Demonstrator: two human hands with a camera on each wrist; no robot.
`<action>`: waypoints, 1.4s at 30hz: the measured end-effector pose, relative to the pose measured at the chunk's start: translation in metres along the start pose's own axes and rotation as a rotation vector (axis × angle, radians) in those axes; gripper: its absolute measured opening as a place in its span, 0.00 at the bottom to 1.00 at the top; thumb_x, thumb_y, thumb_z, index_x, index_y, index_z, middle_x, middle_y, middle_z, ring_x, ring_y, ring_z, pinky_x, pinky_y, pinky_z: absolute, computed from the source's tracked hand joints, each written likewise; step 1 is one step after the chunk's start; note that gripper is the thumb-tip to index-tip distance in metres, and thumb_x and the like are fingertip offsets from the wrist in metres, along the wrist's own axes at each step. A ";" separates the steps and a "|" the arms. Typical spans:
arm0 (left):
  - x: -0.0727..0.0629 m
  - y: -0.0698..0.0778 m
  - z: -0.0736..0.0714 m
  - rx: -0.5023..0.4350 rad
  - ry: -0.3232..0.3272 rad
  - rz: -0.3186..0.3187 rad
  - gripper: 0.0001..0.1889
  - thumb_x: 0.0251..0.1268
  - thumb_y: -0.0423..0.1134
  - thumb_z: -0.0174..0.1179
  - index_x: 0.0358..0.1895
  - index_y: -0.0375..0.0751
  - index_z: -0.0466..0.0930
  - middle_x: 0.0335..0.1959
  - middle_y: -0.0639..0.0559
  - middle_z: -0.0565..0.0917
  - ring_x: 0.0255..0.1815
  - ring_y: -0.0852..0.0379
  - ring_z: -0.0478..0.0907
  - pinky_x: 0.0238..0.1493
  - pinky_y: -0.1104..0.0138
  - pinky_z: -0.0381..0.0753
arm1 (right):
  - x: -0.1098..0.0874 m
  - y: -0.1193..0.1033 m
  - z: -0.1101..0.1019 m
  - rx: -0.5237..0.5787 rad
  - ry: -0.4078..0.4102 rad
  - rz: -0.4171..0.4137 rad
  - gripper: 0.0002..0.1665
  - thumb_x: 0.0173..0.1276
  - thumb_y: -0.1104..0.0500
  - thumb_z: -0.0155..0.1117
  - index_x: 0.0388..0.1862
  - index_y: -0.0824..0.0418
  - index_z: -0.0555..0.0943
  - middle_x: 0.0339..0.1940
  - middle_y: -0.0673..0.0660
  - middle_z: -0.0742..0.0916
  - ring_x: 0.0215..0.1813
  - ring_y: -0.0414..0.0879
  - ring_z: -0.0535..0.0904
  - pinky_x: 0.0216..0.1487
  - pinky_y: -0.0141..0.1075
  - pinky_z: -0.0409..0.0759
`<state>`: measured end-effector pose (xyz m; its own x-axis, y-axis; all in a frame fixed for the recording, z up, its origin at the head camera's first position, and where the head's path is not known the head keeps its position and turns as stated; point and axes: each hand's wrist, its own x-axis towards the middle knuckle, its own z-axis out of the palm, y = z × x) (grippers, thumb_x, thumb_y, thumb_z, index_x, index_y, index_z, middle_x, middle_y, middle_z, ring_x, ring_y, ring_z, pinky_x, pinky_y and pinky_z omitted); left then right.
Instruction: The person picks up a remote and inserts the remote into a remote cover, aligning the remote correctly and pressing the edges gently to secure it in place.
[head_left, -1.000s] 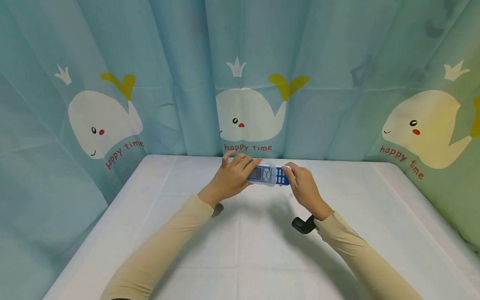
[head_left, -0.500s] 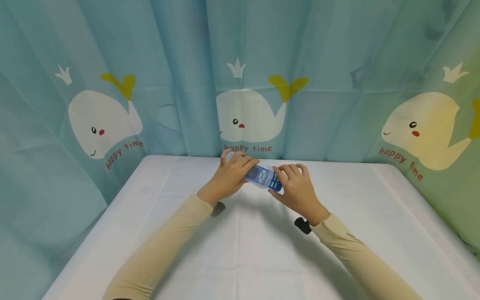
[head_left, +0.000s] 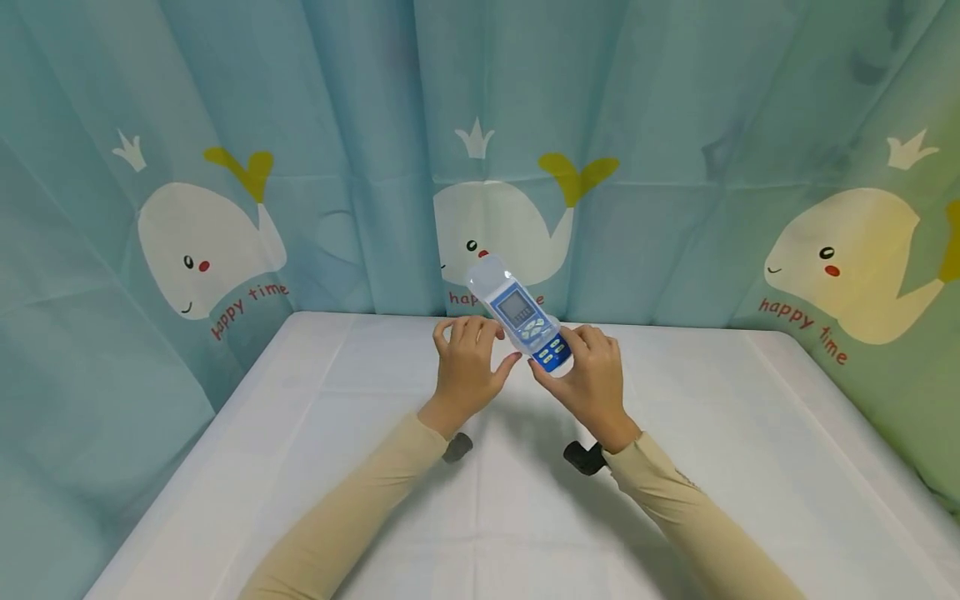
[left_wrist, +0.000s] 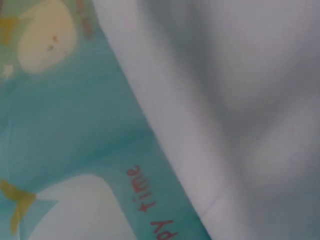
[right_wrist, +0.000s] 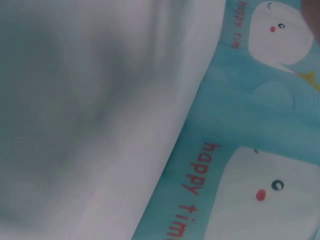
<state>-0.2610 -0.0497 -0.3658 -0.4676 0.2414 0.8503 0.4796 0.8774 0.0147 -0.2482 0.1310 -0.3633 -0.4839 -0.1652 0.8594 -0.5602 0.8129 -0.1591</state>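
A remote control (head_left: pixel 552 353), blue at its keypad end with a grey screen, sits partly inside a translucent sleeve (head_left: pixel 489 273) in the head view. The sleeve's loose end reaches past the screen toward the upper left. My right hand (head_left: pixel 596 379) pinches the uncovered keypad end between thumb and fingers, holding the remote tilted above the table. Beside the sleeve's left edge is my left hand (head_left: pixel 465 367), fingers loosely bent and thumb apart, with nothing in its grasp. The left wrist view has no hand in it; only a blurred bit of skin shows in the right wrist view's upper corner.
A white-covered table (head_left: pixel 480 517) lies under both hands. Behind its far edge hangs a blue-green curtain (head_left: pixel 360 167) with printed whales. Dark wrist-worn pieces (head_left: pixel 583 458) stick out below the wrists.
The remote has turned from nearly level to steeply tilted, its screen end up and left. My left hand has let go of the sleeve and dropped slightly; my right hand has changed its grip.
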 end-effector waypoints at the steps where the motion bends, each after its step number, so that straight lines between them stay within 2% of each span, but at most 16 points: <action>1: -0.001 0.001 0.001 0.018 -0.003 0.022 0.21 0.47 0.50 0.71 0.38 0.43 0.74 0.37 0.51 0.79 0.45 0.52 0.71 0.54 0.51 0.58 | -0.002 0.001 0.003 0.011 0.022 0.006 0.33 0.41 0.48 0.78 0.39 0.71 0.81 0.28 0.61 0.80 0.33 0.53 0.75 0.34 0.44 0.69; 5: -0.002 0.001 0.001 0.163 0.031 0.119 0.17 0.47 0.51 0.71 0.36 0.46 0.78 0.33 0.54 0.82 0.42 0.55 0.75 0.55 0.53 0.61 | -0.005 -0.003 0.005 0.029 0.026 0.017 0.32 0.42 0.49 0.77 0.40 0.72 0.81 0.28 0.61 0.79 0.31 0.52 0.74 0.33 0.44 0.69; 8: -0.001 0.000 0.001 0.236 0.076 0.183 0.13 0.49 0.45 0.71 0.36 0.47 0.79 0.31 0.55 0.82 0.41 0.56 0.76 0.54 0.54 0.63 | -0.004 -0.008 0.001 0.036 0.019 0.036 0.32 0.38 0.52 0.79 0.38 0.72 0.81 0.27 0.61 0.79 0.29 0.53 0.73 0.32 0.45 0.69; 13: -0.003 0.002 0.002 0.175 0.128 0.237 0.10 0.50 0.36 0.70 0.33 0.48 0.78 0.29 0.55 0.81 0.40 0.57 0.75 0.51 0.54 0.63 | -0.004 -0.012 0.000 0.064 0.048 0.088 0.32 0.38 0.52 0.80 0.38 0.71 0.81 0.26 0.62 0.79 0.28 0.54 0.74 0.31 0.44 0.68; 16: -0.005 0.002 0.003 0.150 0.112 0.248 0.10 0.50 0.37 0.70 0.33 0.48 0.78 0.29 0.56 0.82 0.40 0.57 0.75 0.51 0.54 0.63 | -0.003 -0.014 0.000 0.085 0.048 0.103 0.31 0.38 0.53 0.80 0.38 0.71 0.82 0.27 0.62 0.79 0.29 0.54 0.74 0.32 0.44 0.68; 19: -0.007 -0.001 0.000 0.146 0.042 0.248 0.09 0.51 0.41 0.70 0.34 0.49 0.80 0.31 0.55 0.83 0.41 0.56 0.75 0.53 0.53 0.62 | -0.002 -0.013 -0.001 0.086 0.020 0.083 0.31 0.38 0.54 0.81 0.39 0.71 0.81 0.28 0.62 0.78 0.31 0.54 0.74 0.33 0.44 0.68; 22: -0.005 -0.004 -0.008 0.126 -0.024 0.238 0.09 0.53 0.46 0.68 0.33 0.47 0.81 0.32 0.54 0.84 0.42 0.55 0.75 0.54 0.52 0.62 | 0.000 -0.010 -0.001 0.043 -0.014 0.017 0.33 0.37 0.54 0.81 0.41 0.70 0.81 0.29 0.61 0.78 0.32 0.54 0.74 0.35 0.45 0.68; 26: 0.004 -0.001 -0.019 0.064 -0.008 0.200 0.10 0.52 0.46 0.67 0.31 0.45 0.80 0.31 0.52 0.82 0.40 0.53 0.75 0.53 0.53 0.64 | 0.000 -0.003 -0.001 -0.082 -0.025 -0.114 0.37 0.32 0.52 0.84 0.42 0.69 0.81 0.29 0.60 0.79 0.33 0.54 0.75 0.39 0.48 0.71; 30: 0.021 0.007 -0.023 0.051 0.003 0.170 0.09 0.57 0.46 0.64 0.36 0.46 0.83 0.33 0.53 0.83 0.42 0.53 0.75 0.53 0.53 0.64 | 0.000 0.000 0.001 -0.156 -0.029 -0.209 0.38 0.29 0.53 0.85 0.43 0.68 0.81 0.31 0.60 0.80 0.36 0.55 0.76 0.42 0.51 0.73; 35: 0.035 0.013 -0.023 0.057 -0.087 0.150 0.06 0.60 0.45 0.63 0.33 0.50 0.86 0.34 0.56 0.84 0.45 0.55 0.74 0.56 0.52 0.60 | -0.001 0.000 0.002 -0.155 -0.018 -0.260 0.39 0.29 0.55 0.85 0.44 0.66 0.81 0.33 0.60 0.81 0.37 0.54 0.76 0.43 0.51 0.73; 42: 0.039 0.010 -0.021 -0.032 -0.167 0.113 0.05 0.60 0.45 0.62 0.34 0.51 0.86 0.35 0.56 0.83 0.45 0.54 0.74 0.56 0.50 0.60 | -0.006 0.003 0.001 -0.111 0.019 -0.300 0.40 0.26 0.57 0.86 0.45 0.66 0.81 0.34 0.61 0.81 0.37 0.54 0.76 0.42 0.50 0.72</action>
<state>-0.2587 -0.0401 -0.3208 -0.5251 0.4056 0.7482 0.5583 0.8277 -0.0569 -0.2478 0.1337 -0.3696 -0.2946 -0.3974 0.8691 -0.5985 0.7857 0.1564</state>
